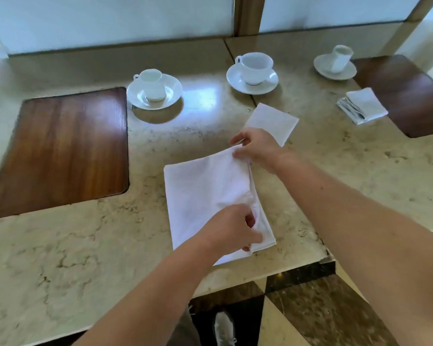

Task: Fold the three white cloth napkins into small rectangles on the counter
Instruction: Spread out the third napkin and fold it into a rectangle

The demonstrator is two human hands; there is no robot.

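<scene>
On the beige marble counter point(60, 258), near its front edge: a large white cloth napkin point(200, 186), folded over into a long rectangle, open edges along its right side. Left hand point(231, 232) at the near right corner, thumb and fingers curled, pinching the layered edge. Right hand point(256, 148) at the far right corner, likewise pinching the cloth between thumb and fingers. Just beyond the right hand, partly hidden by it: a small flat folded white napkin square point(275, 119). Farther right, overlapping a dark wooden inlay panel point(410, 96): a thicker folded white napkin bundle point(363, 106). Along the back of the counter: three white porcelain cups on white saucers, left point(154, 88), middle point(253, 72), right point(335, 62). At left, set into the stone: a second dark wooden rectangular inlay point(63, 151).
</scene>
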